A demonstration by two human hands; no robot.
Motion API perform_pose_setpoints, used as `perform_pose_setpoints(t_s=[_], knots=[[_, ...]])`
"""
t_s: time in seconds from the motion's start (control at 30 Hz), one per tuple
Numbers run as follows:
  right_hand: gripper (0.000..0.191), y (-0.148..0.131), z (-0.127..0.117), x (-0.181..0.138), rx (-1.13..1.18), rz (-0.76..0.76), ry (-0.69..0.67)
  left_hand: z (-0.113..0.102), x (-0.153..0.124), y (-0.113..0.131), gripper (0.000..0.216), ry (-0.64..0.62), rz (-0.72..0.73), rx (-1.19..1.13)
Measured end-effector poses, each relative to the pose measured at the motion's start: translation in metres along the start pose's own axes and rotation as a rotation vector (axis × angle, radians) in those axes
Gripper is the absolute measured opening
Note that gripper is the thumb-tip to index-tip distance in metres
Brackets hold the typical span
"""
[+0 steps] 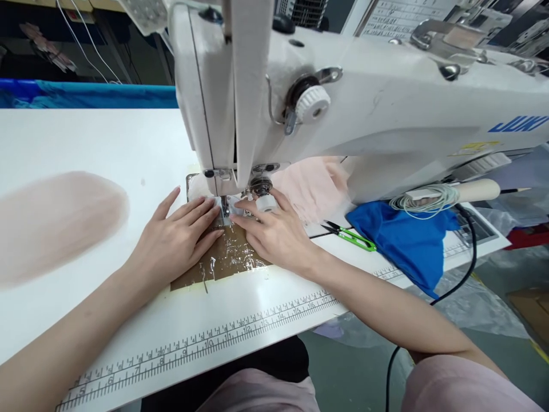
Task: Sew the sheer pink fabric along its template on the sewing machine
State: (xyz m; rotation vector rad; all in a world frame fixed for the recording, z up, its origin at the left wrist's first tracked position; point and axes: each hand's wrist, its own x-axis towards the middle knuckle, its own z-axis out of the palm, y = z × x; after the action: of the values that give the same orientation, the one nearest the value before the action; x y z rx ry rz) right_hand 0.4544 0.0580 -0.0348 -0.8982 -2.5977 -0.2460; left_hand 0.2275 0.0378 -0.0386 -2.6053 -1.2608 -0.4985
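My left hand [182,234] lies flat beside the needle area of a white sewing machine [364,109], its fingers stretched and resting on the edge of a small pale piece of fabric [234,206]. From the other side, my right hand [281,234] reaches in with fingers spread, their tips at the same fabric close to the presser foot [225,206]. Light pink sheer fabric [317,186] lies bunched under the machine arm, behind my right hand. Below both hands is a brown plate covered with shiny clear tape [231,252]. The fabric directly under my fingers is mostly hidden.
Green-handled thread snips [351,236] lie right of my right hand. Beyond them are a blue cloth [403,240] and a coil of pale cord [424,199]. A printed ruler [206,337] runs along the front edge of the white table [86,143]. A black cable [472,246] hangs at right.
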Motion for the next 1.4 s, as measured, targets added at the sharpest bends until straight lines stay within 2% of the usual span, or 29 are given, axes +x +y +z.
perform_pose_setpoints(t_s=[0.27, 0.4, 0.47, 0.53, 0.6, 0.67, 0.73, 0.8, 0.87, 0.93, 1.07, 1.2, 1.27, 1.33, 1.4], knots=[[0.034, -0.001, -0.003, 0.000, 0.044, -0.019, 0.050, 0.000, -0.001, 0.000, 0.045, -0.025, -0.051, -0.008], [0.033, 0.000, -0.004, 0.000, 0.077, -0.006, 0.076, -0.013, -0.004, 0.016, 0.042, 0.006, -0.075, 0.187], [0.033, -0.001, -0.004, 0.000, 0.097, -0.011, 0.112, -0.021, -0.010, 0.031, 0.033, 0.018, 0.001, 0.214], [0.033, -0.002, -0.004, 0.000, 0.138, -0.019, 0.150, -0.028, -0.016, 0.044, 0.024, 0.034, 0.233, 0.027], [0.031, -0.004, -0.003, 0.000, 0.201, -0.023, 0.166, -0.033, -0.021, 0.049, 0.032, 0.024, 0.358, -0.146], [0.030, -0.006, -0.002, 0.000, 0.261, -0.010, 0.152, -0.036, -0.022, 0.045, 0.038, 0.025, 0.269, -0.195], [0.030, -0.006, -0.001, 0.000, 0.301, 0.011, 0.126, -0.038, -0.019, 0.032, 0.036, 0.014, 0.059, -0.138], [0.029, -0.006, -0.001, 0.000, 0.327, 0.051, 0.108, -0.037, -0.015, 0.019, 0.031, -0.082, -0.107, -0.084], [0.026, -0.005, -0.002, 0.000, 0.357, 0.104, 0.088, -0.035, -0.013, 0.010, 0.031, -0.191, -0.194, -0.087], [0.023, -0.005, -0.003, 0.001, 0.395, 0.167, 0.050, -0.032, -0.013, 0.008, 0.029, -0.241, -0.211, -0.106], [0.025, -0.009, -0.007, 0.005, 0.554, 0.223, -0.034, -0.032, -0.015, 0.016, 0.027, -0.175, -0.223, -0.127], [0.023, -0.016, -0.015, 0.008, 0.807, 0.186, -0.131, -0.042, -0.009, 0.023, 0.026, -0.113, -0.414, -0.366], [0.019, -0.020, -0.020, 0.008, 0.888, 0.187, -0.213, -0.048, -0.006, 0.021, 0.027, -0.036, -0.475, -0.473], [0.010, -0.023, -0.024, 0.007, 1.038, 0.251, -0.313, -0.052, -0.003, 0.018, 0.027, 0.030, -0.501, -0.569], [0.004, -0.023, -0.026, 0.006, 1.281, 0.364, -0.407, -0.054, -0.002, 0.014, 0.026, 0.017, -0.564, -0.724]])
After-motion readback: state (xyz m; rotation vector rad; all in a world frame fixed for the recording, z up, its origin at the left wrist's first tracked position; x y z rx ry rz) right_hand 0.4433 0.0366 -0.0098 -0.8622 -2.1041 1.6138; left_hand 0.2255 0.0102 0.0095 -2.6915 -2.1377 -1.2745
